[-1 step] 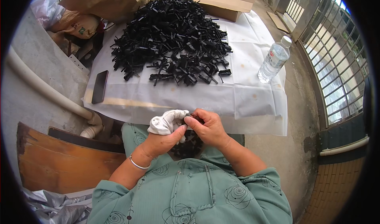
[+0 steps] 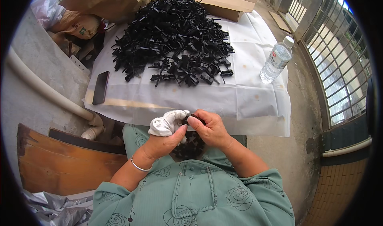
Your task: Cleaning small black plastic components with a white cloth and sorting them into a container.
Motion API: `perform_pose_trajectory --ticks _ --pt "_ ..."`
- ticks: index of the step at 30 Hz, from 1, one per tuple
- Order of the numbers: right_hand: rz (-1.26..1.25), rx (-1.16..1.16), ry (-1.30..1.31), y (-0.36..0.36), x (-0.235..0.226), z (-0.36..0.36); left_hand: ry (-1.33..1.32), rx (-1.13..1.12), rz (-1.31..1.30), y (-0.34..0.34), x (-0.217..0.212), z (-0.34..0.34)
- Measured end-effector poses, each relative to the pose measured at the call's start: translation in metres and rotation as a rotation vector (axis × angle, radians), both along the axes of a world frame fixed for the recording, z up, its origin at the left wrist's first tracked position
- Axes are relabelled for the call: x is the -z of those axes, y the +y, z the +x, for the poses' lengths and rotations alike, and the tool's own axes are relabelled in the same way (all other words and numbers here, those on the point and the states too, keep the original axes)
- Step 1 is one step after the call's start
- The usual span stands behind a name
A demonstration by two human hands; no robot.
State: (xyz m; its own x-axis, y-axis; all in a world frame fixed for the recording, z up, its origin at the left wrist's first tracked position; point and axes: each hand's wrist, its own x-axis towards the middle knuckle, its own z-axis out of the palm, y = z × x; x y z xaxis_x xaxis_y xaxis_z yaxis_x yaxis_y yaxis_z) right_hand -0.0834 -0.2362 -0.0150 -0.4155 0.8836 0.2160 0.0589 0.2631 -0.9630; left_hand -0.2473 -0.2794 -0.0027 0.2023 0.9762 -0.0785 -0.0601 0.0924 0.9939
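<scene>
My left hand (image 2: 170, 135) has a white cloth glove (image 2: 162, 123) over its fingers, and its thumb is bare. It is closed on a small black plastic part (image 2: 186, 121) in front of my lap. From the other side my right hand (image 2: 212, 129) pinches the same part between thumb and fingers. Most of the part is hidden by my fingers. Beyond the hands, a large heap of similar black plastic parts (image 2: 171, 42) covers much of the table. Below my hands, between my knees, more dark pieces (image 2: 190, 149) show; what holds them is hidden.
A white plastic sheet (image 2: 255, 102) covers the table and hangs over its front edge. A phone (image 2: 101, 88) lies at the left, a water bottle (image 2: 276, 60) stands at the right. Behind the heap are a cardboard box (image 2: 219, 6) and a brown paper bag (image 2: 103, 2). A pipe (image 2: 48, 90) runs at the left.
My right thumb has shifted slightly, and a little more of the black part shows between my hands. Everything else is the same.
</scene>
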Motion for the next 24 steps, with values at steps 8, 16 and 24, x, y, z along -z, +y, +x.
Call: perform_pose_trajectory --ticks 8,16,24 --pt "-0.026 -0.138 -0.094 -0.003 0.01 -0.005 0.562 -0.234 0.537 0.001 0.005 0.006" --pt "-0.28 -0.094 0.228 -0.011 0.038 -0.025 0.676 -0.237 0.525 0.0 0.016 0.006" --pt "-0.249 -0.19 0.248 -0.009 0.024 -0.016 0.549 -0.223 0.446 -0.004 0.007 0.009"
